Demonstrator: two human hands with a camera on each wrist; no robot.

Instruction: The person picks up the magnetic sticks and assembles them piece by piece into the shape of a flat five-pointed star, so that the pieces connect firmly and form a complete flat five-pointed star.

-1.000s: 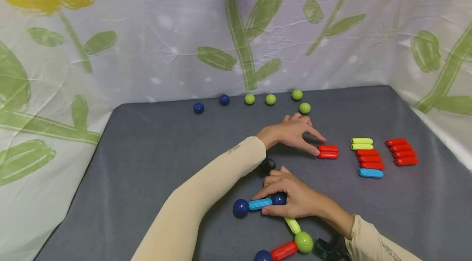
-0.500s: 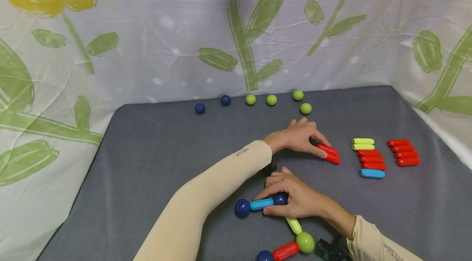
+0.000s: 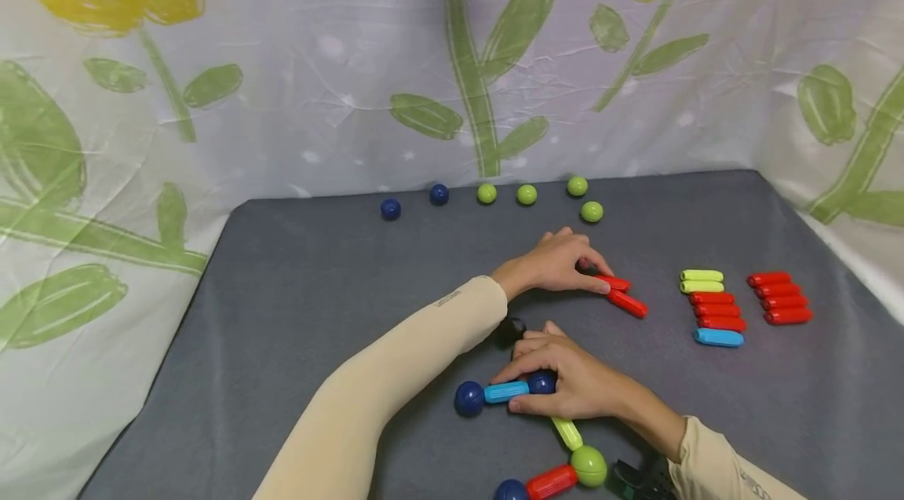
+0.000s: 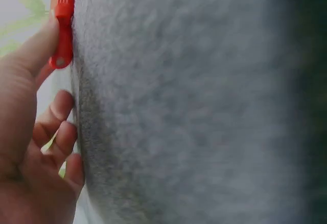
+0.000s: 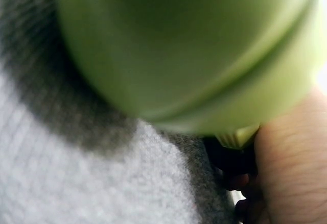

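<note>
My left hand (image 3: 558, 262) pinches a red rod (image 3: 618, 282) between thumb and index finger, low at the tabletop. A second red rod (image 3: 628, 304) lies slanted beside the thumb tip. In the left wrist view the thumb presses along a red rod (image 4: 64, 9), while the other fingers curl loosely. My right hand (image 3: 575, 384) grips a dark blue ball (image 3: 541, 382) joined to a light blue rod (image 3: 506, 392), whose other end carries another dark blue ball (image 3: 469, 399). From under the hand a yellow-green rod (image 3: 567, 432) runs to a green ball (image 3: 588, 466), followed by a red rod (image 3: 552, 482).
Several yellow, red and blue rods (image 3: 718, 311) lie stacked side by side at right, with a column of red rods (image 3: 784, 301) beyond. Blue balls (image 3: 439, 195) and green balls (image 3: 526, 195) line the back edge. A flower-patterned cloth (image 3: 318, 92) hangs behind the grey table (image 3: 304, 280).
The two red rods were side by side; now they are turned and splayed, the farther one drawn leftward in my left hand's pinch. My right hand keeps its grip in place.
</note>
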